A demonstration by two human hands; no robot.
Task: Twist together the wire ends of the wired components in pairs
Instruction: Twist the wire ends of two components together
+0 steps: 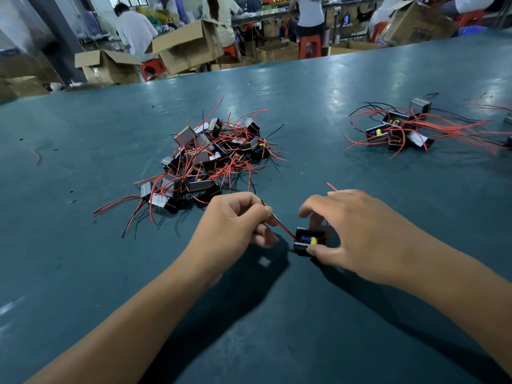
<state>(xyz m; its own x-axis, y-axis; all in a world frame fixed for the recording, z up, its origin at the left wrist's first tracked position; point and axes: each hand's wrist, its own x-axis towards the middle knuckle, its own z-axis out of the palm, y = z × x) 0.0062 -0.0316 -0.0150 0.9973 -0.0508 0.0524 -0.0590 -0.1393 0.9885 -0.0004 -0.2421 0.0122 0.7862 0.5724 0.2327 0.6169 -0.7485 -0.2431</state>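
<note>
A small black wired component (308,240) with a yellow and a blue part inside sits on the teal table just in front of me. My right hand (357,231) grips it between thumb and fingers. A red and a black wire (282,227) run from it up to the left, pulled taut. My left hand (235,220) pinches those wires with curled fingers. Another red wire end (332,187) pokes out behind my right hand. A large tangled pile of the same components (205,156) lies just beyond my hands.
A smaller group of components (401,128) with long red wires lies at the right rear of the teal table (83,273). A loose red wire scrap (36,156) lies far left. Beyond the table edge stand cardboard boxes (188,48), red stools and people working.
</note>
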